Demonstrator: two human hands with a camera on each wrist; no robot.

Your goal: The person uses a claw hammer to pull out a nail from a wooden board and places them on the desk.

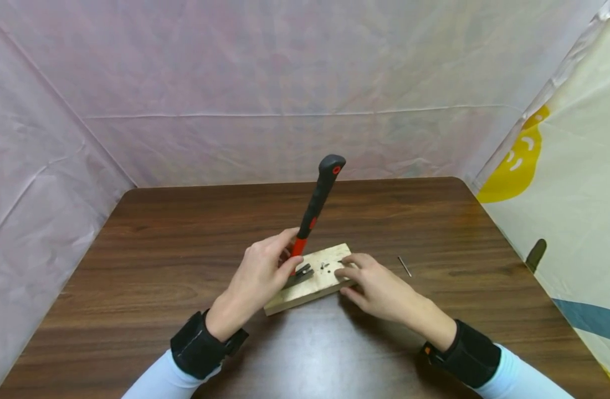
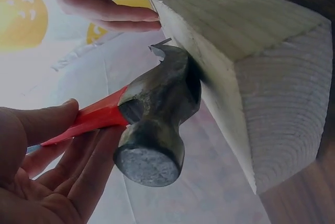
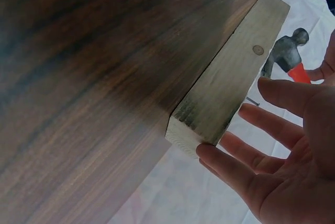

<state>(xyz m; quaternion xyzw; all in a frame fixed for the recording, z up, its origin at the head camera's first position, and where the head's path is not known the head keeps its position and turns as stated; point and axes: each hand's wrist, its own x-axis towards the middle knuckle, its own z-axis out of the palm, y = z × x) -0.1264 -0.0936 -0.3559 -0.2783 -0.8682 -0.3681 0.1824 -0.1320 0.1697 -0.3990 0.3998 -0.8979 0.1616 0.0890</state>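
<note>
Head view: a claw hammer (image 1: 316, 210) stands tilted, its metal head down on the top face of a light wooden block (image 1: 316, 285) and its black-and-red handle rising away from the person. The left hand (image 1: 260, 271) pinches the red neck of the handle just above the head; the left wrist view shows the thumb along one side and the fingers bent around the other. The right hand (image 1: 377, 285) is at the block's right end, its fingers loosely bent and spread well apart. From the right wrist, one fingertip appears to touch the corner of that end; whether the other fingertips press on the wood, I cannot tell. Between the hands, a nail (image 3: 253, 100) sticks out at a slant from the top face, near the hammer's claw; contact between the two cannot be made out. Small dark marks beside it are too tiny to read clearly. Another nail (image 1: 404, 266) lies loose on the brown wood-grain table (image 1: 195, 249), just beyond the right hand. Some of the left fingers are hidden behind the handle in the head view. Black wristbands (image 1: 197, 343) circle both wrists, and the light-blue sleeves (image 1: 165, 379) are cut off by the lower edge.
</note>
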